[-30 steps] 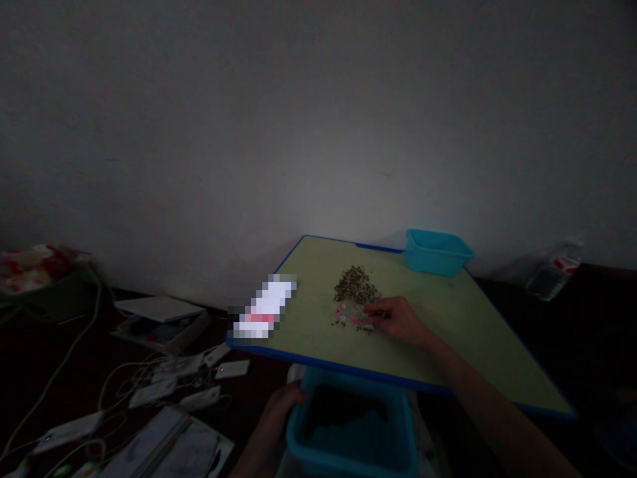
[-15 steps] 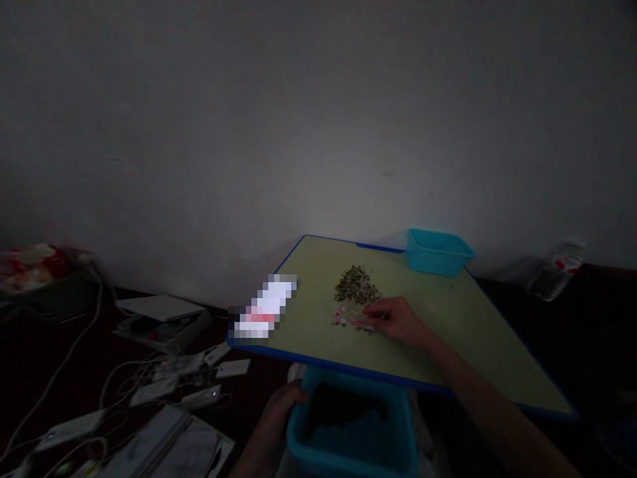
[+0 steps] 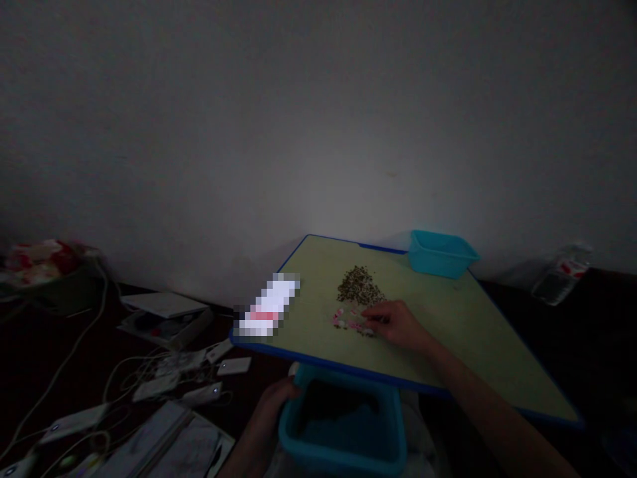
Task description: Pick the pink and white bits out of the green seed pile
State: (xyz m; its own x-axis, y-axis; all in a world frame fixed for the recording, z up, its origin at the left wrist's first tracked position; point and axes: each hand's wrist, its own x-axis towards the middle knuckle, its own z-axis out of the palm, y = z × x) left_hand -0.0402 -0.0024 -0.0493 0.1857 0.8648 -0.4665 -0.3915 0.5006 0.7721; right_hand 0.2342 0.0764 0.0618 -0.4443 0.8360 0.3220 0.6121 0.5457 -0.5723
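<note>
My left hand (image 3: 281, 395) grips the left rim of a blue plastic basin (image 3: 343, 451) below the table's near edge. Dark material lies inside that basin; its kind is too dim to tell. Over the table, my right hand (image 3: 395, 323) has its thumb and fingers pinched together at the small pink and white pieces (image 3: 343, 317). Whatever is between those fingertips is too small to make out. Just beyond lies a heap of small brown, speckled grains (image 3: 359, 285). A few dark grains are scattered among the pink pieces.
The pale yellow table (image 3: 448, 332) has a blue edge. A second blue basin (image 3: 440, 255) stands at its back right corner, and a blurred-out phone-like bright object (image 3: 269, 309) at the left. Power banks (image 3: 233, 366), cables and papers (image 3: 164, 445) lie left; a plastic bottle (image 3: 562, 275) is at right.
The held basin and my left hand have shifted slightly left. My right hand stays pinched over the pink pieces, with little movement. The whole view has shifted a little.
</note>
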